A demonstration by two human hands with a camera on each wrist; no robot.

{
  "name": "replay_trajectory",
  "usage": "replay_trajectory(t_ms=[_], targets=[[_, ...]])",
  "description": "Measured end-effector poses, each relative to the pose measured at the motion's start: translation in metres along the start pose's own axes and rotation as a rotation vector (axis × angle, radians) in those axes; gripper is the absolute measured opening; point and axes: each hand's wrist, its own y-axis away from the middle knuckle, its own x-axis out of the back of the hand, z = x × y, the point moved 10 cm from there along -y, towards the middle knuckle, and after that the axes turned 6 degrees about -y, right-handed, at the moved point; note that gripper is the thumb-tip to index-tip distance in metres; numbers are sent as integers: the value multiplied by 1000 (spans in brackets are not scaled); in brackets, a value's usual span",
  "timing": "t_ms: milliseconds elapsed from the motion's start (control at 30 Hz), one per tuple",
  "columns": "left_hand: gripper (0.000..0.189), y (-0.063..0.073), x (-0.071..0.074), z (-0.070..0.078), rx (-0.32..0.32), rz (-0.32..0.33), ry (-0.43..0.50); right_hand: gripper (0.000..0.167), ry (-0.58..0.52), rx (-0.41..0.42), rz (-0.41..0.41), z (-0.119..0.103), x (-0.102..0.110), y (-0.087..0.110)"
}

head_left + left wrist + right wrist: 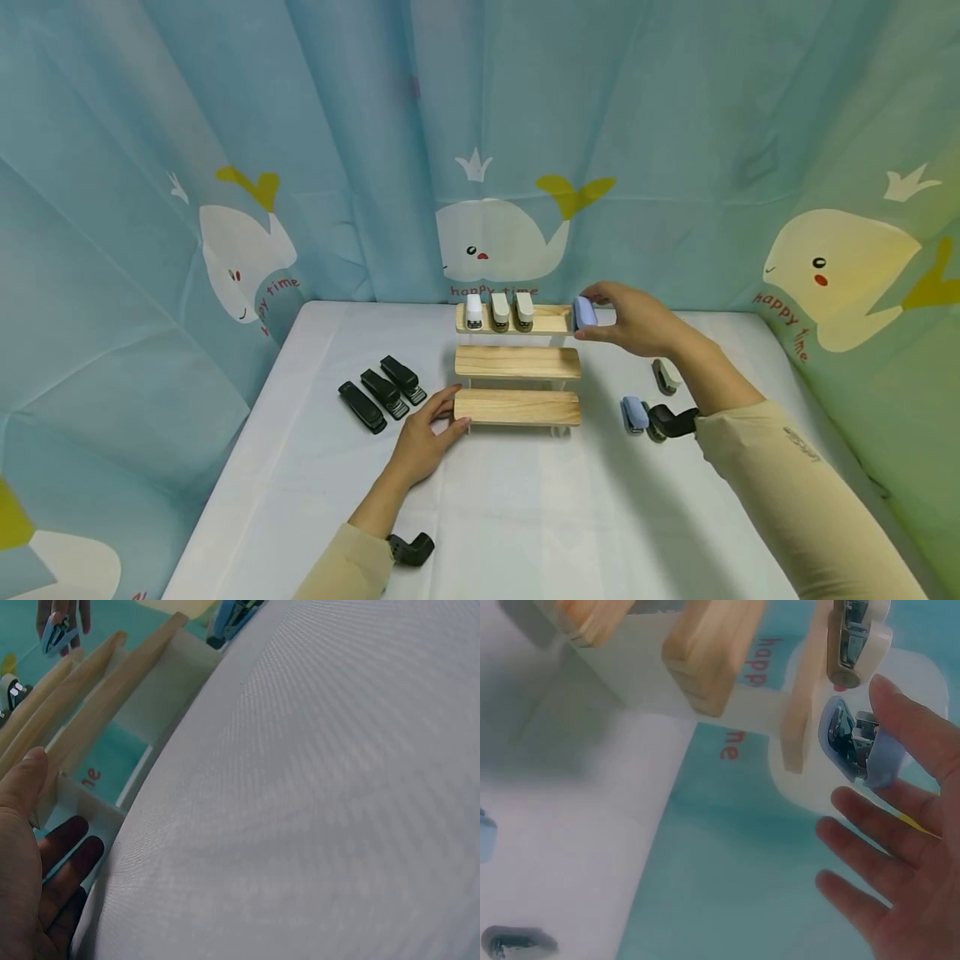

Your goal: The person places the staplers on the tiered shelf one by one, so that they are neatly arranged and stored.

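Note:
A three-tier wooden shelf stands on the table. My left hand grips the left end of its lowest board, and in the left wrist view the thumb lies against the wood. At the right end of the top board, my right hand pinches a small blue stapler between thumb and fingers. The right wrist view shows this blue stapler just beyond the board's end, its metal side facing the camera. Three small whitish staplers stand in a row on the top board, left of it.
Three black staplers lie left of the shelf. On the right are another blue stapler, a partly hidden one beside it and a whitish stapler. A whale-print curtain hangs behind the white table.

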Motion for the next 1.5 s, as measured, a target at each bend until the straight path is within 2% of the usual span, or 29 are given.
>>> replay_trajectory(t_ms=[467, 1500], targets=[[66, 0, -1, -1, -6, 2, -3, 70, -1, 8, 10, -9, -3, -12], [64, 1, -1, -1, 3, 2, 8, 69, -68, 21, -51, -13, -24, -37]])
